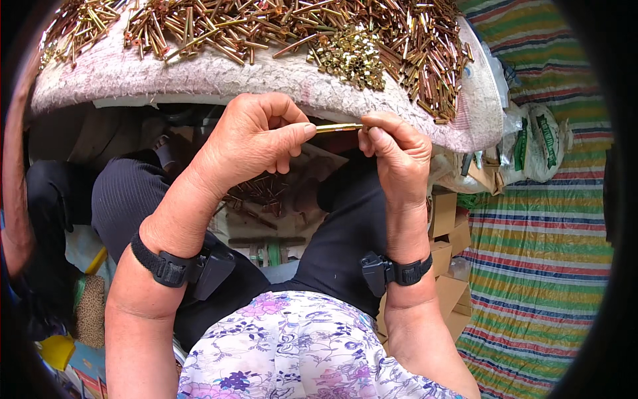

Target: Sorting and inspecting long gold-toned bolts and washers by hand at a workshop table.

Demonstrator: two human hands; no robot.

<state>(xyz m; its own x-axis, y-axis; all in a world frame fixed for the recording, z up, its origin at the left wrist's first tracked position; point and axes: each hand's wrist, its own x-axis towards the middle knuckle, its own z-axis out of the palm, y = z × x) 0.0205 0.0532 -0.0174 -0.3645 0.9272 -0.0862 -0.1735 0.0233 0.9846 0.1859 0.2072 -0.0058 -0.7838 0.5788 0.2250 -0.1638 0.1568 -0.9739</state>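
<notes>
Between my two hands, a thin gold-coloured metal rod [337, 128] is held level, just off the near edge of the cloth-covered table. My left hand [256, 141] pinches its left end between thumb and forefinger, the other fingers curled. On its right end, the thumb and fingertips of my right hand [397, 143] are closed together, hiding that tip. Beyond the hands, a wide heap of similar copper and gold rods [219, 26] covers the table [179, 78]. A mound of small gold-coloured metal pieces [349, 58] lies beside the rods.
At the far left a co-worker's bare arm [14, 193] reaches toward the table. More rods [256, 199] lie low between my knees. Cardboard boxes [452, 299] and a white sack [541, 143] stand to my right, on or beside a striped plastic sheet [531, 266].
</notes>
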